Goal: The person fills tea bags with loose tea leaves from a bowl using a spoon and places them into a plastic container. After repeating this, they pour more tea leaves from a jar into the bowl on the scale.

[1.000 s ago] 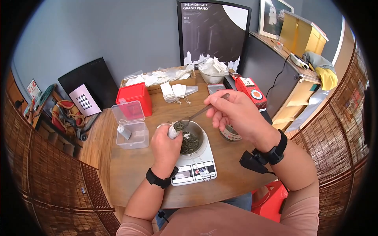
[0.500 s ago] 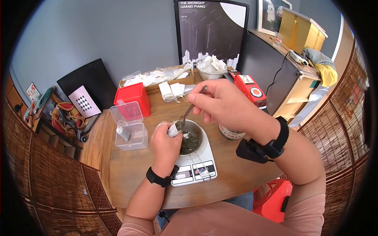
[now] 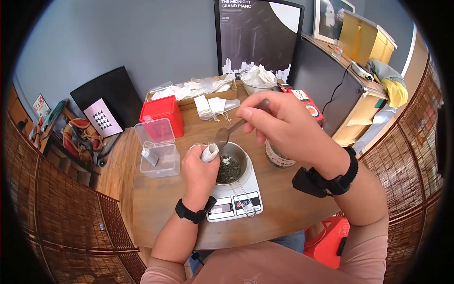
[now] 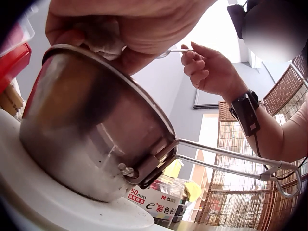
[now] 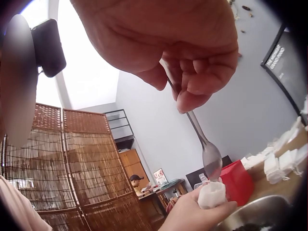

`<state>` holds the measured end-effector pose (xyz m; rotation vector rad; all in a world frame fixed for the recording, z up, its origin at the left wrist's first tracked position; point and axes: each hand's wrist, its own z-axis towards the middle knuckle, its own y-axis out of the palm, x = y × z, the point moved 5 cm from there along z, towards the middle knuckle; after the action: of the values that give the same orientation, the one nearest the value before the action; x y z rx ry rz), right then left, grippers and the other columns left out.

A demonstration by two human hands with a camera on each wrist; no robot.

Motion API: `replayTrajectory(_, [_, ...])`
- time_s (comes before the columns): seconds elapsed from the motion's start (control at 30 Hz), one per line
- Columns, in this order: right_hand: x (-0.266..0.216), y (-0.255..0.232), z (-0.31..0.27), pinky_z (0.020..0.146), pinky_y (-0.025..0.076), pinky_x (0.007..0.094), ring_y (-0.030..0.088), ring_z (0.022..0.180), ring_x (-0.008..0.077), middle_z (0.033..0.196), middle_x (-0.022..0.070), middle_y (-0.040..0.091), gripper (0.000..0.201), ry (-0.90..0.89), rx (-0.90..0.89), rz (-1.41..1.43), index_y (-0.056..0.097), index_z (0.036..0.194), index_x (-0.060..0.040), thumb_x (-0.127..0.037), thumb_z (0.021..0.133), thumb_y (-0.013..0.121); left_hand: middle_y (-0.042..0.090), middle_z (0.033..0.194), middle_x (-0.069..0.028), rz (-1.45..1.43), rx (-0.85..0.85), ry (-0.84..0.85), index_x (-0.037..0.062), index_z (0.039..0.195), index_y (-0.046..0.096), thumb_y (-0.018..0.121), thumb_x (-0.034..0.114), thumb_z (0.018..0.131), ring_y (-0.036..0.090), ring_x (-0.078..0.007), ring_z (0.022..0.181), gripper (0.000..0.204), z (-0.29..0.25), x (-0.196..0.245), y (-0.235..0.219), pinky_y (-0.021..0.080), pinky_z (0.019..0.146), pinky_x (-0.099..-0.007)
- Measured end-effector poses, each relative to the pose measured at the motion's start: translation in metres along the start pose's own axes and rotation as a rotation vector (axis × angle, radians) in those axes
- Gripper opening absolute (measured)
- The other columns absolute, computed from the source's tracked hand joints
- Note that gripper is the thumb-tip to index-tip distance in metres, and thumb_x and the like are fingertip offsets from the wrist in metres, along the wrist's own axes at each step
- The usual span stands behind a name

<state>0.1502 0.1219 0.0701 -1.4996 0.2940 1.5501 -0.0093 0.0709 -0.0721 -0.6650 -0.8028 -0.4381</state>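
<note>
Over the left side of a steel pot (image 3: 245, 158), my left hand (image 3: 198, 176) grips a small white tea bag (image 3: 209, 153) with its mouth facing up. My right hand (image 3: 281, 120) pinches the handle of a metal spoon (image 3: 235, 127). The spoon's bowl hangs just above the bag's mouth and looks bare in the right wrist view. Dried leaves (image 3: 230, 171) with a few white bits lie in the pot. Under the pot is a white kitchen scale (image 3: 218, 217); the pot's wire handle (image 4: 231, 156) sticks out over the scale's front.
A clear box (image 3: 166, 163) with its lid up holds one filled bag (image 3: 150, 156). Behind it stands a red container (image 3: 161, 117). Flat white bags (image 3: 210, 107) lie near a cardboard tray (image 3: 189, 102). A clear jar (image 3: 279, 158) stands right of the pot, partly under my right forearm.
The spoon carried leaves at the bag's mouth, then tipped steeply into it. It has since risen out with its bowl bare. The left hand keeps its grip on the bag.
</note>
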Motion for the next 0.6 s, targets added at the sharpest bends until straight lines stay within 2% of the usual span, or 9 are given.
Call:
replayTrajectory(0.03, [0.005,-0.002,-0.002,0.057,0.044,0.0207,0.053,0.063,0.0056,0.078,0.0031,0.061,0.018,-0.004,0.024,-0.007,0.06,0.096,0.0002,-0.016,0.092,0.053,0.06,0.072,-0.0131,0.002,0.012,0.034,-0.0025,0.081,0.058,0.07,0.009,0.073,0.058,-0.0235,0.065,0.018,0.0,-0.001,-0.001,0.046,0.063,-0.0329])
replayTrajectory(0.17, [0.041,-0.003,-0.008,0.055,0.044,0.0205,0.053,0.065,0.0051,0.082,0.0023,0.062,0.017,0.043,0.028,0.001,0.06,0.1,-0.0005,-0.015,0.093,0.053,0.059,0.071,-0.0087,-0.033,0.029,-0.011,-0.0019,0.081,0.058,0.07,0.01,0.073,0.056,-0.0173,0.064,0.018,-0.002,-0.004,-0.005,0.045,0.06,-0.0306])
replayTrajectory(0.23, [0.059,0.003,-0.014,0.054,0.044,0.0204,0.054,0.065,0.005,0.083,0.0021,0.062,0.018,0.097,0.005,-0.006,0.059,0.102,-0.0007,-0.014,0.093,0.052,0.057,0.071,-0.0035,-0.162,0.001,-0.15,-0.0003,0.08,0.058,0.07,0.01,0.073,0.052,-0.0106,0.063,0.017,0.002,-0.007,-0.009,0.043,0.058,-0.0274])
replayTrajectory(0.27, [0.068,0.006,-0.015,0.053,0.044,0.0203,0.054,0.066,0.0049,0.083,0.0018,0.062,0.018,0.139,-0.014,-0.017,0.059,0.104,-0.001,-0.014,0.093,0.052,0.065,0.078,-0.01,-0.153,-0.039,-0.206,-0.0018,0.087,0.062,0.07,0.009,0.072,0.06,-0.0163,0.07,0.02,0.003,-0.007,-0.013,0.048,0.066,-0.0305])
replayTrajectory(0.3, [0.075,0.009,-0.017,0.053,0.044,0.0203,0.054,0.066,0.0049,0.083,0.0018,0.062,0.018,0.139,-0.014,-0.016,0.059,0.104,-0.001,-0.014,0.093,0.052,0.065,0.078,-0.01,-0.153,-0.04,-0.206,-0.0018,0.087,0.062,0.07,0.009,0.072,0.06,-0.0163,0.07,0.02,0.003,-0.008,-0.015,0.048,0.066,-0.0305])
replayTrajectory(0.37, [0.093,0.016,-0.02,0.061,0.047,0.0251,0.057,0.067,0.0091,0.078,0.0042,0.062,0.021,0.189,-0.016,0.042,0.06,0.102,0.0019,-0.015,0.091,0.053,0.064,0.077,-0.0079,-0.194,-0.029,-0.25,-0.0022,0.088,0.062,0.071,0.009,0.072,0.059,-0.0138,0.069,0.022,0.004,-0.012,-0.02,0.047,0.064,-0.0295])
replayTrajectory(0.6, [0.132,0.036,-0.02,0.056,0.047,0.0241,0.056,0.065,0.0083,0.086,0.0045,0.061,0.023,0.199,-0.022,0.14,0.059,0.107,0.0011,-0.014,0.092,0.051,0.062,0.076,-0.0047,-0.193,-0.088,-0.245,-0.0026,0.088,0.062,0.072,0.008,0.072,0.055,-0.0106,0.068,0.022,0.006,-0.017,-0.023,0.046,0.063,-0.0274])
